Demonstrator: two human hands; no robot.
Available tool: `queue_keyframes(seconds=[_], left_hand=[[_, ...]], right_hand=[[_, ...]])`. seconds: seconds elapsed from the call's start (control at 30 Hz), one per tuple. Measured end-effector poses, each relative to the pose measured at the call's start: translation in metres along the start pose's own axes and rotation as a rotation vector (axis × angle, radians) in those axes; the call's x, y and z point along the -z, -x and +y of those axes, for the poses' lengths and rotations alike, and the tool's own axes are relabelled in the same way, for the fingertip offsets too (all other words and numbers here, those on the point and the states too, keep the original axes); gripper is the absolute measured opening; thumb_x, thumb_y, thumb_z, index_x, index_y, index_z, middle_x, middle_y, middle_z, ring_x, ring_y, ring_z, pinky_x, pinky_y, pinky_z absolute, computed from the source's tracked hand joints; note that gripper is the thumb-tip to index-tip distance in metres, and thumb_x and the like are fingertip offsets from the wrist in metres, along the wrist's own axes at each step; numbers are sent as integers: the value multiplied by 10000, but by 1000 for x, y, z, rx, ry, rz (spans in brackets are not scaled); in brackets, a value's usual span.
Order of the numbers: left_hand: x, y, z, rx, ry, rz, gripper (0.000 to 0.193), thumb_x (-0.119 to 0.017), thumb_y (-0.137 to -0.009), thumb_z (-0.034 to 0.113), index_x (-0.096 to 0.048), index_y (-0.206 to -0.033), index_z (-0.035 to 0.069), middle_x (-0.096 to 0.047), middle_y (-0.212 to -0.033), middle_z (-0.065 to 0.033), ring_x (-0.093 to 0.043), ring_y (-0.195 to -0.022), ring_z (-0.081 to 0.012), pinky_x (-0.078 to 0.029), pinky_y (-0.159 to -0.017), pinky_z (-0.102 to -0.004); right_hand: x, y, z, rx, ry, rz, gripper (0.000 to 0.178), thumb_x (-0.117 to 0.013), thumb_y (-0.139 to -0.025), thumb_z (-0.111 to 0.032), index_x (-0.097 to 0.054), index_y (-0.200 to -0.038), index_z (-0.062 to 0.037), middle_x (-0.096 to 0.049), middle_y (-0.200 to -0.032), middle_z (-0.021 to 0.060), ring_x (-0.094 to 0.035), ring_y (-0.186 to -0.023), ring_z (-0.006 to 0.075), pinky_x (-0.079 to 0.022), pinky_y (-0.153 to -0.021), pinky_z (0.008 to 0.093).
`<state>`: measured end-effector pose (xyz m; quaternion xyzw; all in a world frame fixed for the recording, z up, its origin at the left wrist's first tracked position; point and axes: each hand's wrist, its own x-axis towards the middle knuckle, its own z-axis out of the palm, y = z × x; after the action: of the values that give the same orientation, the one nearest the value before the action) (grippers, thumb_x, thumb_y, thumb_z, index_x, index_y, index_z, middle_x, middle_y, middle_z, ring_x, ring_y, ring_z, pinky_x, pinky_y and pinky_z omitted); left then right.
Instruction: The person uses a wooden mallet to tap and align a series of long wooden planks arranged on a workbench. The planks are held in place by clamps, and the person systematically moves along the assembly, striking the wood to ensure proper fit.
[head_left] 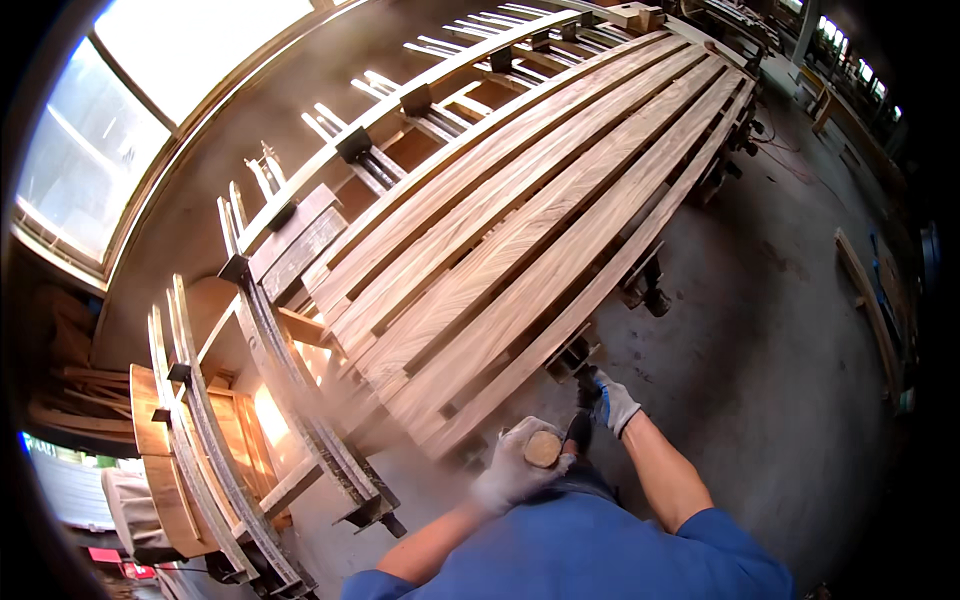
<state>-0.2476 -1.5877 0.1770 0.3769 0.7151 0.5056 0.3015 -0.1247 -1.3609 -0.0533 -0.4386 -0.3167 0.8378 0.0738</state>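
Note:
My left hand, in a whitish glove and slightly blurred, is closed around an object with a round tan end face; the rest of it is hidden. My right hand, in a grey-and-blue glove, closes on a dark handle-like part beside a clamp end. Whether that part belongs to the clamp or is a separate tool, I cannot tell. Just ahead of both hands lies a slatted panel of long wooden boards, with gaps between several of them, resting on the clamps.
Long metal bar clamps stand in a row on the left, under a rail with dark brackets. More clamp ends jut from the panel's right edge. Concrete floor stretches right, with a wooden frame beyond. Windows are upper left.

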Motion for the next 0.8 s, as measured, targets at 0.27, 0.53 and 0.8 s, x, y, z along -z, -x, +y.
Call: queue_keyframes(seconds=[0.27, 0.53, 0.8], left_hand=[[-14, -2, 4, -14, -41, 10, 347, -909, -776, 161, -710, -1034, 44, -725, -973, -117, -731, -902, -252, -575, -830, -364], [-18, -7, 1, -61, -11, -14, 343, -912, -772, 172, -713, -1021, 44, -725, -974, -126, -732, -890, -286, -578, -816, -381], [-15, -7, 1, -16, -16, -37, 330, -901, -778, 199, -722, -1015, 55, -728, -1022, -131, -733, -941, -323, -588, -859, -411]], right_hand=[[-7, 9, 5, 460, 696, 373, 490, -846, -916, -456, -670, -1035, -15, -707, -857, 128, -713, -824, 341, -570, -777, 527], [20, 0, 1, -219, -416, -146, 415, -672, -1029, -502, -699, -1132, -101, -732, -971, 125, -692, -816, 338, -571, -752, 483], [-19, 33, -9, 788, 1105, 446, 537, -912, -819, -384, -649, -1139, -41, -718, -982, 210, -723, -951, 397, -584, -836, 522]])
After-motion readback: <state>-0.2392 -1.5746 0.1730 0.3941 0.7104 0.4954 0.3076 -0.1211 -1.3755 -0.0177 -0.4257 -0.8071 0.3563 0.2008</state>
